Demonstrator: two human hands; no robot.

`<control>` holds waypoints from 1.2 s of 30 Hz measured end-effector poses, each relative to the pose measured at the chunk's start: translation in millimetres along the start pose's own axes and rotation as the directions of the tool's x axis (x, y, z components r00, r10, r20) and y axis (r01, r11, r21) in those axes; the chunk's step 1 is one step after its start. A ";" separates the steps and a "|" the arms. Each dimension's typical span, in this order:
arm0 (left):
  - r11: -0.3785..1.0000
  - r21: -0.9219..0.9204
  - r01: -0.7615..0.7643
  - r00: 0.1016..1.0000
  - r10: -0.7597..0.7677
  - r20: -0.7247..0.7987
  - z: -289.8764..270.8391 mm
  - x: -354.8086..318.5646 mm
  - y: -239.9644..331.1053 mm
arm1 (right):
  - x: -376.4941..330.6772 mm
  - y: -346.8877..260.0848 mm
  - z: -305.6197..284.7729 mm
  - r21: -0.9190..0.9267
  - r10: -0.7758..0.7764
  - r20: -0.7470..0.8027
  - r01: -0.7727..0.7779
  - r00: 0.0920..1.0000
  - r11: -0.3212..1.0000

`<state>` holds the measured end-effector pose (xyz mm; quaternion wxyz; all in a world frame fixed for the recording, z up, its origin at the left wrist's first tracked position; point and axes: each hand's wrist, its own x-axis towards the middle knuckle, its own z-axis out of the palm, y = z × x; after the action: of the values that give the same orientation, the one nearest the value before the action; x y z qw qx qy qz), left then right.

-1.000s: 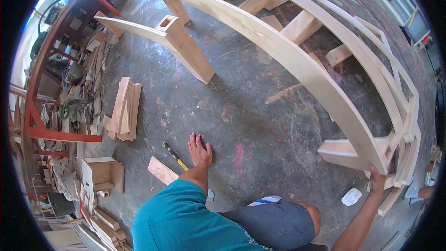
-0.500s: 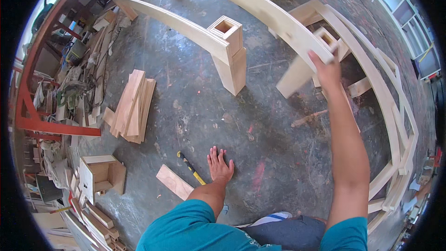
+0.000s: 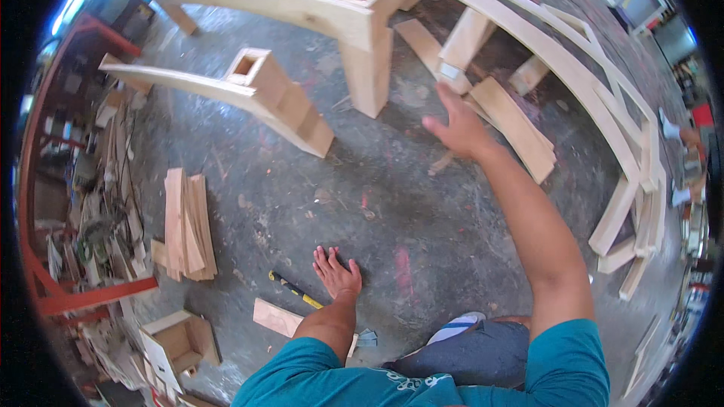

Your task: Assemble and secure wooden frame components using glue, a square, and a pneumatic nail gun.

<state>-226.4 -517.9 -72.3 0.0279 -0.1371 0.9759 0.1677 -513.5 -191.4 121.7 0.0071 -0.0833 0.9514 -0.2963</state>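
Note:
My left hand (image 3: 337,274) lies flat on the dark floor with its fingers spread. Beside it are a slim black and yellow tool (image 3: 296,289) and a short wooden board (image 3: 277,318). My right hand (image 3: 458,126) is out in front, empty, thumb and fingers apart. It is close to a loose wooden block (image 3: 465,38) and some flat planks (image 3: 513,128). Left of that hand, a curved wooden rail (image 3: 264,4) joins a hollow square post (image 3: 366,68) standing on the floor. A second curved rail (image 3: 181,81) meets another hollow post (image 3: 290,109), nearer and further left.
A large curved wooden frame (image 3: 558,53) arcs along the right. Several stacked boards (image 3: 188,226) lie at left, with an open wooden box (image 3: 179,343) nearer. A red metal rack (image 3: 98,298) and scrap wood (image 3: 105,188) line the left side.
My right hand has let go of the curved rail's end and come away with fingers spread. That rail and post now appear further left, as my view has shifted. My left hand stays on the floor.

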 end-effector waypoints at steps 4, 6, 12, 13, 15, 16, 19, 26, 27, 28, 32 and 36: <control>0.992 0.037 -0.121 0.989 0.124 -0.083 1.8 0.9 0.2 | -140.7 76.6 -41.6 -0.251 0.178 0.382 -0.083 0.907 0.964; 0.996 0.080 -0.048 0.986 0.060 -0.154 -11.7 1.7 -6.0 | -209.1 88.2 -69.5 -0.346 0.343 0.405 -0.205 0.847 0.915; 0.977 0.116 -0.179 0.958 0.200 -0.204 35.3 1.8 -16.3 | -509.2 166.5 -140.1 -0.404 0.726 0.232 -0.615 0.647 0.677; 0.964 0.141 -0.225 0.941 0.253 -0.225 34.4 2.5 -21.3 | -564.8 165.4 -148.1 -0.349 0.777 0.206 -0.698 0.594 0.626; 0.728 0.585 -0.357 0.859 0.503 -0.101 55.3 40.6 -96.0 | -657.7 154.9 -151.8 -0.312 0.845 0.076 -0.793 0.529 0.524; 0.840 0.447 -0.308 0.915 0.391 -0.104 60.9 42.5 -87.7 | -729.3 151.9 -143.2 -0.264 0.896 -0.008 -0.865 0.445 0.427; 0.851 0.269 -0.451 0.884 0.467 0.004 67.8 67.8 -19.0 | -902.5 101.7 -106.3 -0.095 0.981 -0.150 -0.989 0.126 0.112; 0.517 -0.276 -0.810 0.526 0.849 0.048 119.1 57.4 169.4 | -1117.9 -113.5 106.7 0.187 0.814 -0.053 -0.807 -0.578 -0.560; 0.473 -0.359 -0.805 0.497 0.867 0.027 131.1 47.4 199.3 | -1126.7 -135.4 148.9 0.163 0.788 0.070 -0.773 -0.611 -0.613; 0.428 -0.436 -0.792 0.485 0.874 -0.022 146.8 73.2 287.6 | -1128.8 -144.8 194.0 0.181 0.795 0.124 -0.774 -0.594 -0.606; 0.072 -0.451 -0.890 0.198 0.951 -0.238 113.3 -55.9 463.8 | -1081.2 -166.3 276.1 0.264 0.771 0.252 -0.724 -0.585 -0.637; -0.223 -0.459 -0.860 -0.135 0.967 -0.216 -6.1 -173.8 587.2 | -1044.2 -181.4 268.7 0.421 0.901 0.007 -0.816 -0.434 -0.397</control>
<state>-222.1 57.0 138.6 -0.0307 0.6552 0.6575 0.3708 561.0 -319.7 -34.6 0.0867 0.7983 0.5289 -0.2747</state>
